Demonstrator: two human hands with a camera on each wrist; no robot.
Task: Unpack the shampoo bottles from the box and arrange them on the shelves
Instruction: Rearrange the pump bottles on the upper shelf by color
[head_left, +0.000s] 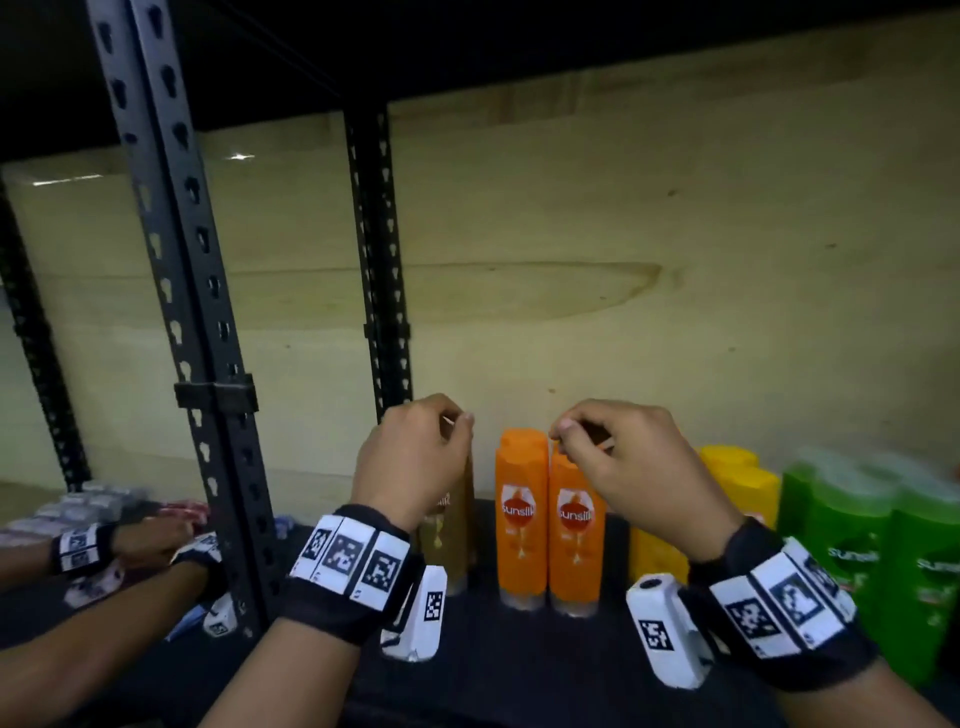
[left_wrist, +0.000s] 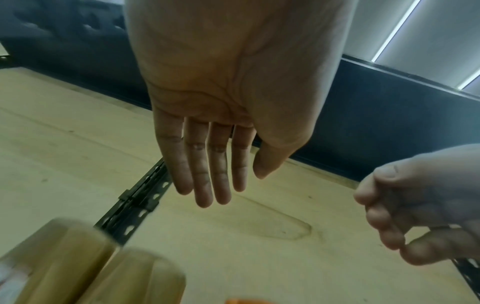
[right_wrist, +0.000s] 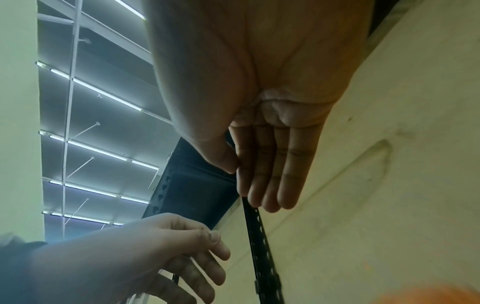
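Left hand (left_wrist: 221, 102) palm toward camera, fingers (left_wrist: 197, 174) straight and together, holding nothing, hanging in front of pale wood back panel (left_wrist: 64, 154). Right hand (left_wrist: 420, 205) at right edge, fingers loosely curled. Two blurred tan bottle tops (left_wrist: 103, 273) bottom left. Black slotted upright (left_wrist: 135, 205) behind them. Orange sliver (left_wrist: 244, 301) at bottom edge.

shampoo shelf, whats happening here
A person is stocking a shelf with Sunsilk shampoo. Two orange bottles stand upright side by side; tan bottles are left, yellow and green right. The left hand and right hand hover above the bottle tops, holding nothing.
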